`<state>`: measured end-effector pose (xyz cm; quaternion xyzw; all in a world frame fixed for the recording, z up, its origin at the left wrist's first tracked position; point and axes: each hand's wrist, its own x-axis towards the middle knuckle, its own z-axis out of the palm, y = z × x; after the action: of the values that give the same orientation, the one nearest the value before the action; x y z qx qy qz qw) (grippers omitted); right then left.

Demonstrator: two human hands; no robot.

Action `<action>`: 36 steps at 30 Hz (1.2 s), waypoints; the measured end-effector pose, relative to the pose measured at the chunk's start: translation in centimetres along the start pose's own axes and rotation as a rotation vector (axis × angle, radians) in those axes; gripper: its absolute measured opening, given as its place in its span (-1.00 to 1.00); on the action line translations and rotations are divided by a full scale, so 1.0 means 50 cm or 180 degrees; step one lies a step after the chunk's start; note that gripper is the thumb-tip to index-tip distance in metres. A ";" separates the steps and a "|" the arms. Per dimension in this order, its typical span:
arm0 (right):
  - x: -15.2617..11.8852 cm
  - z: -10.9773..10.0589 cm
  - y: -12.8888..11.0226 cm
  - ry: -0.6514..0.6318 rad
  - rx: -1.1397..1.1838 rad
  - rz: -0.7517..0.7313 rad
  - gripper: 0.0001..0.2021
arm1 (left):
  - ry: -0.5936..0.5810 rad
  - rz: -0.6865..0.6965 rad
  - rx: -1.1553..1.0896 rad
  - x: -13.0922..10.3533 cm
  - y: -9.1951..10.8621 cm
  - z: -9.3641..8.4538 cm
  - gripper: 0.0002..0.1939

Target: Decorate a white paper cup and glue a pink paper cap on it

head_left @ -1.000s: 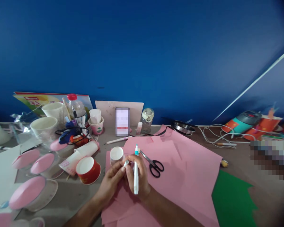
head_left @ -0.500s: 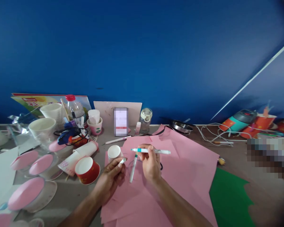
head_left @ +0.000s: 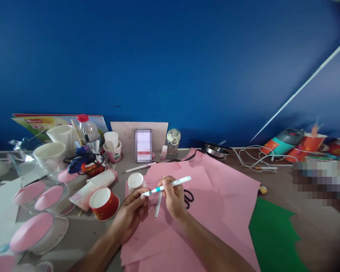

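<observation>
My left hand (head_left: 134,209) pinches a small white cap (head_left: 144,195) between thumb and fingers, beside a white paper cup (head_left: 135,180). A white and teal marker (head_left: 178,182) is held in my right hand (head_left: 173,198), tilted, with its tip at the cap. Whether the tip is inside the cap or only touching it is hard to tell. Under both hands lie sheets of pink paper (head_left: 215,215). Another slim marker (head_left: 158,207) rests on the paper between the hands, and black-handled scissors (head_left: 188,199) lie just right of my right hand.
Left are a red paper cup (head_left: 104,204), pink-topped cups (head_left: 31,231) and stacked white cups (head_left: 61,136). A phone (head_left: 143,146) stands at the back near a clear bottle (head_left: 173,143). Green paper (head_left: 273,234), cables (head_left: 251,160) and a teal device (head_left: 285,143) are right.
My right hand has moved slightly left and turned the marker, bringing its tip down to the cap in my left hand. More of the scissors' handles now shows.
</observation>
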<state>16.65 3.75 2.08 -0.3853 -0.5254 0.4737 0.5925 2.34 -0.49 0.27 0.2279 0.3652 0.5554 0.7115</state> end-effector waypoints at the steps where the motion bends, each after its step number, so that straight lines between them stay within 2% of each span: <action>1: -0.001 0.000 -0.001 -0.0031 -0.0041 -0.0061 -0.67 | -0.0011 0.0001 0.0001 0.000 0.000 0.000 -0.68; 7: -0.010 0.004 0.004 -0.0171 -0.0298 -0.0399 -0.71 | -0.0013 0.0034 0.0109 -0.004 0.001 0.003 -0.68; 12: -0.015 0.016 0.018 -0.0258 -0.0137 -0.0230 -0.70 | 0.0045 0.0067 0.0256 -0.005 0.000 0.008 -0.67; 17: -0.023 0.029 0.029 -0.0096 -0.0084 -0.0014 -0.61 | 0.0281 0.0138 0.0452 -0.008 -0.002 0.012 -0.61; 21: -0.033 0.034 0.032 -0.0025 -0.0174 -0.0014 -0.57 | 0.0453 0.0204 0.0639 -0.013 -0.002 0.018 -0.54; 26: -0.049 0.042 0.038 0.0050 -0.0079 -0.0049 -0.51 | 0.0492 0.0323 0.0834 -0.017 0.002 0.022 -0.53; 36: -0.065 0.052 0.041 0.0046 0.0314 -0.0254 -0.54 | 0.0539 0.0161 0.0598 -0.028 0.000 0.022 -0.55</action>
<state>13.77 1.01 -0.31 -0.3378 -0.5121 0.4722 0.6329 3.05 -1.76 1.35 0.2551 0.4686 0.5537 0.6394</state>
